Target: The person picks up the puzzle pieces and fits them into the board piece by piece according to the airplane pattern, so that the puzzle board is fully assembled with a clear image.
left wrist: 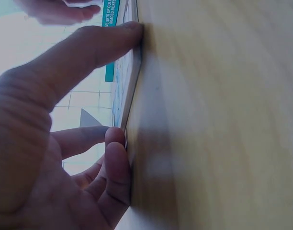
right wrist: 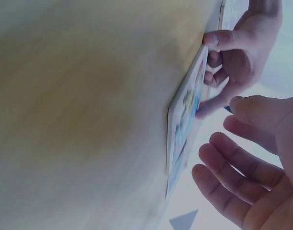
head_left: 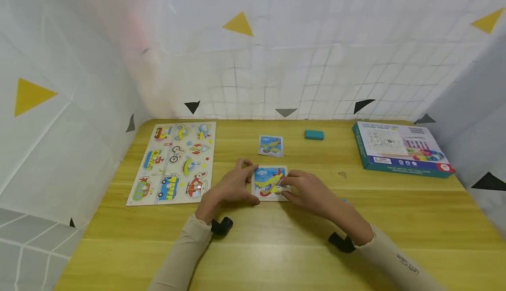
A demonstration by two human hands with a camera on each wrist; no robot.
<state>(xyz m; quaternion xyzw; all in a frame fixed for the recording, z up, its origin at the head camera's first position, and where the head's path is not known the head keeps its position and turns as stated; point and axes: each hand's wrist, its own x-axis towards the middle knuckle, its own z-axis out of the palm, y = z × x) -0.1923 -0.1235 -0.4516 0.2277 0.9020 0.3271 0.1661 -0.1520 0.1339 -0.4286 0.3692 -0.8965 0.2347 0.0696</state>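
A small square airplane jigsaw puzzle (head_left: pixel 268 182) lies flat on the table. My left hand (head_left: pixel 236 183) holds its left side, the thumb on the near corner and a fingertip by the far one. In the left wrist view, that thumb (left wrist: pixel 98 45) presses against the puzzle's pale edge (left wrist: pixel 132 88). Over the puzzle's right part hovers my right hand (head_left: pixel 306 193). Seen from the right wrist, its fingers (right wrist: pixel 232 177) are loosely bent and apart from the board, with nothing visible between them. Beyond the puzzle is a matching airplane picture card (head_left: pixel 270 145).
On the left lies a vehicle peg board (head_left: pixel 172 163). A teal block (head_left: pixel 314 135) sits at the back, and a teal-edged boxed set (head_left: pixel 403 149) is at the right. A tiny blue thing (head_left: pixel 345 200) shows beside the right forearm. White sheeting (head_left: pixel 292 62) rises behind the table.
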